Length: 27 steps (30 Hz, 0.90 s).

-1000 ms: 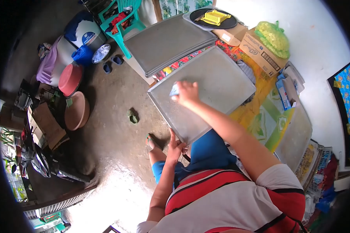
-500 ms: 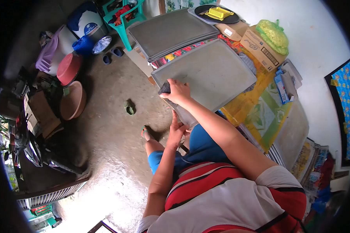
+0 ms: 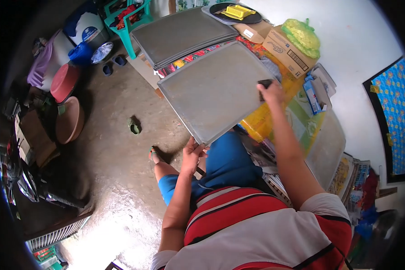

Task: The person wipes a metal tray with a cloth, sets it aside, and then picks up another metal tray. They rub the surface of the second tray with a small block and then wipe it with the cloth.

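Note:
A flat grey baking tray [image 3: 216, 92] with a low raised rim slants across the middle of the view. My left hand [image 3: 192, 156] grips its near corner, thumb on top and fingers partly hidden below. At the tray's right edge, my right hand [image 3: 272, 94] is closed around a dark scrubbing pad [image 3: 262, 87], which lies against the surface near the rim. Beyond this tray, a stack of similar trays [image 3: 184, 36] rests on a red flowered cloth [image 3: 180, 64].
A cardboard box [image 3: 285, 51] carries a yellow-green bag [image 3: 301, 36] at the back right. A yellow rack [image 3: 238, 12] sits on a round black tray. A green chair [image 3: 126, 27], a red basin [image 3: 64, 83] and a brown basin [image 3: 70, 120] stand left. One green clog [image 3: 134, 126] lies on the floor.
My right hand has moved with the pad from the tray's left edge to its right edge. My left hand still holds the near corner, and the view has shifted slightly.

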{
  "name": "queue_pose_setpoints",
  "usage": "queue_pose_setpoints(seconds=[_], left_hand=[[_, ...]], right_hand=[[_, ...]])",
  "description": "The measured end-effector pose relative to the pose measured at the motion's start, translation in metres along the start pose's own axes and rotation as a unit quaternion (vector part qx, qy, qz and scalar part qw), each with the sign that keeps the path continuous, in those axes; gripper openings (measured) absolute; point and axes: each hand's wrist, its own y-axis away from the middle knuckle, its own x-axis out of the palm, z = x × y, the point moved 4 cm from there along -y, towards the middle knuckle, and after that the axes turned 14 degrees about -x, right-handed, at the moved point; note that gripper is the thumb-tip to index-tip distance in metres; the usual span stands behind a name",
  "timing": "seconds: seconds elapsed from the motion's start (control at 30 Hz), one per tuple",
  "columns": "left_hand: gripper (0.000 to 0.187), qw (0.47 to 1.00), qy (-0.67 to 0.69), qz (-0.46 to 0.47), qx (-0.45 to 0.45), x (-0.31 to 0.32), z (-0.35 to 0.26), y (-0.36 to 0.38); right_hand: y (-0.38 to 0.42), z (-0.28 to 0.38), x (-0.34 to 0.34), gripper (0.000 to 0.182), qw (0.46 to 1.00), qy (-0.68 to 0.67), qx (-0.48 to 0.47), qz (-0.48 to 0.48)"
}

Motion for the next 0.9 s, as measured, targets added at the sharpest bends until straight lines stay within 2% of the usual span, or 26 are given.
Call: queue_pose_setpoints(seconds=[0.07,0.1,0.17,0.27,0.37,0.4,0.43,0.53,0.57,0.63,0.73,0.83,0.9], left_hand=[[0.045,1.0,0.001,-0.007,0.011,0.002,0.0,0.0],[0.042,1.0,-0.005,-0.018,0.012,0.001,0.0,0.001],[0.045,0.999,-0.011,-0.035,0.01,0.005,-0.001,0.004],[0.048,0.999,-0.013,-0.041,0.01,0.004,0.0,0.002],[0.048,0.999,-0.014,-0.034,0.014,0.0,0.001,0.002],[0.048,0.999,-0.016,-0.029,0.015,0.001,0.001,0.003],[0.038,0.999,-0.01,-0.033,0.027,0.006,-0.003,0.006],[0.045,0.999,-0.023,-0.02,0.019,0.009,-0.009,0.009],[0.044,0.999,-0.019,-0.023,0.019,0.009,-0.009,0.009],[0.042,0.999,-0.01,-0.029,0.02,0.009,-0.006,0.008],[0.04,0.999,-0.025,-0.022,0.004,0.003,-0.003,0.003],[0.041,0.999,-0.013,-0.046,-0.005,0.003,-0.002,0.005],[0.041,0.999,-0.014,-0.043,0.0,0.002,-0.001,0.006]], right_hand=[[0.031,0.057,0.004,0.064,0.998,-0.026,-0.059,0.016],[0.047,0.088,0.016,0.066,0.994,-0.035,-0.077,0.075],[0.098,0.146,0.042,0.065,0.973,-0.02,-0.225,0.042],[0.123,0.162,0.037,0.065,0.954,-0.064,-0.289,0.047],[0.063,0.096,0.031,0.067,0.988,0.03,-0.152,-0.013],[0.041,0.068,0.015,0.067,0.995,0.027,-0.091,0.01],[0.029,0.047,-0.002,0.067,0.999,0.025,-0.029,0.031],[0.019,0.025,-0.01,0.066,0.998,0.055,0.005,-0.001],[0.021,0.034,0.003,0.064,0.998,0.055,0.001,0.021],[0.058,0.092,0.018,0.068,0.996,-0.019,-0.068,0.048],[0.133,0.184,0.048,0.062,0.961,-0.039,-0.272,0.031],[0.14,0.207,0.045,0.054,0.945,-0.095,-0.312,0.019],[0.104,0.176,0.047,0.054,0.967,-0.036,-0.247,-0.055]])
